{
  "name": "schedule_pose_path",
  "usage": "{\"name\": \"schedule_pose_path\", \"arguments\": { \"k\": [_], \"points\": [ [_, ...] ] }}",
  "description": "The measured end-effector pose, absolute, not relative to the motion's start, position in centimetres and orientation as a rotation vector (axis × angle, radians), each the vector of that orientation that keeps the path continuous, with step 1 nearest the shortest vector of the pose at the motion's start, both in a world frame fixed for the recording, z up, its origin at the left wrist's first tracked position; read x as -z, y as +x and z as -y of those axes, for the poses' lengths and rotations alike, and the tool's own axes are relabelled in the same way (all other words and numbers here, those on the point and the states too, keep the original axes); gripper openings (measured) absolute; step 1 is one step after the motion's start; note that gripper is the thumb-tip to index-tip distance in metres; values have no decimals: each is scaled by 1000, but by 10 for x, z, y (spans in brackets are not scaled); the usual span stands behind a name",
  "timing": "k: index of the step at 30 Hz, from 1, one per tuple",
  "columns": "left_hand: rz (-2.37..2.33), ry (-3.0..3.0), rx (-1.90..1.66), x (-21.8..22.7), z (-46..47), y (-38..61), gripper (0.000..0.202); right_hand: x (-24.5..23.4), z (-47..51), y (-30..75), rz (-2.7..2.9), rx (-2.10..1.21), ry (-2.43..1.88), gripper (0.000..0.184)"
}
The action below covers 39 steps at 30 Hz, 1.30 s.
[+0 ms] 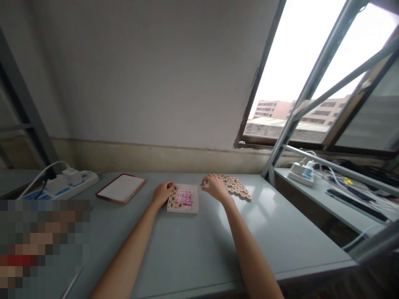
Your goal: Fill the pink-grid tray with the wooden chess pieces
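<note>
A white square pad (195, 199) with a pink grid drawn on it lies on the desk. Several round wooden Chinese chess pieces (173, 199) with black characters sit along its left side and near edge. My left hand (162, 193) is curled round the pad's upper left corner, its fingertips partly hidden. Just right of the pad, my right hand (215, 186) pinches one Chinese chess piece (203, 184) between thumb and fingers, slightly raised. Behind that hand, many more loose wooden pieces (238, 187) are spread in a flat cluster, partly covered by it.
A white board with a brown frame (121, 188) lies left on the grey desk (187, 249). Power strips stand at far left (84, 179) and on the right-hand desk (301, 173), with cables and a dark flat object (355, 205). A blurred patch covers the lower left.
</note>
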<state>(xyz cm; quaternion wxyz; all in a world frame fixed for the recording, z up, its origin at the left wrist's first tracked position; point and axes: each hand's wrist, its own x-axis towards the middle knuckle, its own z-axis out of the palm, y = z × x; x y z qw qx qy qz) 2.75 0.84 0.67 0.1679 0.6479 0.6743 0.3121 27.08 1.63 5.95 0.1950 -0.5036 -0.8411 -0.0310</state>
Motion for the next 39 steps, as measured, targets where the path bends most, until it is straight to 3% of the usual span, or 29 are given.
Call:
{"name": "schedule_pose_path", "arguments": {
  "k": [7, 16, 23, 29, 34, 39],
  "points": [
    [-1931, 1817, -875, -10, -8, 28, 27, -40, -32, 315, 2126, 128, -1707, 25],
    [-1929, 1823, -871, -12, -5, 29, 27, -57, -3, 224, 2698, -515, -900, 29],
    [-1934, 1839, -845, -14, -3, 30, 26, -53, 13, 190, 2769, -447, -818, 27],
    [-1892, 1850, -873, -11, -7, 27, 26, -73, -5, 259, 2481, -177, -1012, 23],
    [-1884, 1861, -888, -8, -9, 26, 26, -66, -20, 320, 2468, -166, -1243, 17],
    [-1840, 1849, -918, -8, -9, 25, 27, -51, -15, 340, 2355, 92, -1458, 38]
  ]
}}
